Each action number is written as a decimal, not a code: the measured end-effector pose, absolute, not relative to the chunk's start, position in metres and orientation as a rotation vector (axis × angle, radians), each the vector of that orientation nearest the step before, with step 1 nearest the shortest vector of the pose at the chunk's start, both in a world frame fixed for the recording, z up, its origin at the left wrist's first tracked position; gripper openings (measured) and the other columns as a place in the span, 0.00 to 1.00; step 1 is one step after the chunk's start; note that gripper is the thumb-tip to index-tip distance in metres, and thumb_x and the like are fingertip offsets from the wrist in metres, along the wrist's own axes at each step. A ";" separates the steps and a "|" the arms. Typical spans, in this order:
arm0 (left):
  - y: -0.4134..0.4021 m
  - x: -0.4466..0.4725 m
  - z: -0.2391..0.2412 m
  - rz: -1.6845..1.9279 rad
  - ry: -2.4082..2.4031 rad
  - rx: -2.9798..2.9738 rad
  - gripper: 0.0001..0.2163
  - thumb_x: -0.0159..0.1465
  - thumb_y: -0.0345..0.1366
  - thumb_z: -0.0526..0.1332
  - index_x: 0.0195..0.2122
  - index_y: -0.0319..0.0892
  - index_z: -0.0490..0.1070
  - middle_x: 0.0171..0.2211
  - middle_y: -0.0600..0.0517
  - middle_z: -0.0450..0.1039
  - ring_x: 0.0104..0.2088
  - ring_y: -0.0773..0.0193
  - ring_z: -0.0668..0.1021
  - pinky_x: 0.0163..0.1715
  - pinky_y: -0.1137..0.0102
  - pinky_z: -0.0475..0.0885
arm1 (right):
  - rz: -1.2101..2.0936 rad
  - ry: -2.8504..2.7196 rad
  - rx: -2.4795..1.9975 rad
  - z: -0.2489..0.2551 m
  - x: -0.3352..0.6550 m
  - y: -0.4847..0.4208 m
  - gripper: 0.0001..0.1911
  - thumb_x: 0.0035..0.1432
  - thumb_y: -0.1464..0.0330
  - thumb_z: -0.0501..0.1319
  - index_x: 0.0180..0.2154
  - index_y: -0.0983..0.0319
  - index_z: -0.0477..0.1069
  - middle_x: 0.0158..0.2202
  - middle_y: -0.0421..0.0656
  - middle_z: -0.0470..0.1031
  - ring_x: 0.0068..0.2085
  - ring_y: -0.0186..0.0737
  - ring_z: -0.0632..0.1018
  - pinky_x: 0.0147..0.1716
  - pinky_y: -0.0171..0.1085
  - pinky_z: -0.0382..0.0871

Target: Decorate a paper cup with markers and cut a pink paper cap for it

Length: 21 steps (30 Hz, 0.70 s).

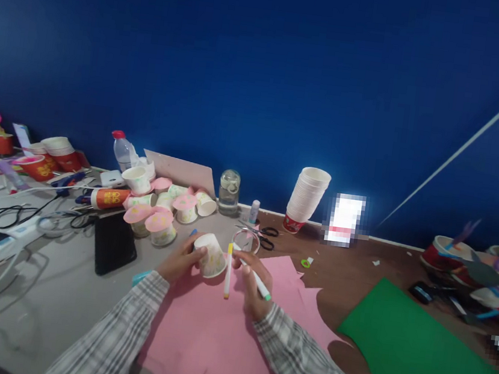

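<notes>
Near edge of the table (63,294): a pink sheet (210,358) lies beneath your hands. Your left hand (180,258) pinches a tilted paper cup (211,258) above the sheet; its inside is out of view. Your right hand (255,285) grips a green-ended marker (261,284). A yellow-ended marker (228,275) is between your hands; whether you hold it cannot be determined. Status, by judgement: the cup's wall carries yellow and green marks, so marking is at least partly done; the amount left cannot be determined. No pink disc shows on this cup. Beyond, left of centre, patterned cups (163,238) form a cluster; several bear pink discs (158,221). Toward the far edge, a jar (228,199) contains clear liquid; a stack (307,197) consists of nested cups.
</notes>
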<state>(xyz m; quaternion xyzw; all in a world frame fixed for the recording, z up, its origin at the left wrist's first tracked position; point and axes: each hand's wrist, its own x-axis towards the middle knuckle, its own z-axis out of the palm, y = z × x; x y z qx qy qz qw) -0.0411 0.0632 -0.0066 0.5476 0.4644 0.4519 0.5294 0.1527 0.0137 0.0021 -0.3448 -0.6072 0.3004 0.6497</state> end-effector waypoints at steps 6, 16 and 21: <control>0.063 -0.044 -0.011 1.090 1.073 1.270 0.31 0.42 0.54 0.64 0.45 0.40 0.66 0.27 0.52 0.67 0.23 0.65 0.66 0.18 0.71 0.62 | 0.915 -1.455 -0.775 -0.006 0.143 0.004 0.13 0.54 0.64 0.55 0.42 0.53 0.70 0.28 0.40 0.74 0.20 0.40 0.74 0.19 0.38 0.71; 0.063 -0.044 -0.015 1.106 1.053 1.265 0.31 0.43 0.54 0.64 0.44 0.41 0.67 0.26 0.53 0.65 0.22 0.66 0.66 0.17 0.72 0.61 | 0.894 -1.542 -0.822 -0.013 0.142 0.006 0.12 0.52 0.69 0.56 0.40 0.55 0.70 0.27 0.40 0.73 0.19 0.39 0.74 0.19 0.37 0.71; 0.063 -0.043 -0.014 1.098 1.027 1.264 0.29 0.43 0.53 0.64 0.43 0.42 0.67 0.25 0.54 0.65 0.22 0.67 0.66 0.17 0.72 0.61 | 0.886 -1.553 -0.857 -0.011 0.141 0.005 0.12 0.51 0.70 0.56 0.40 0.55 0.70 0.28 0.40 0.74 0.18 0.39 0.74 0.19 0.37 0.71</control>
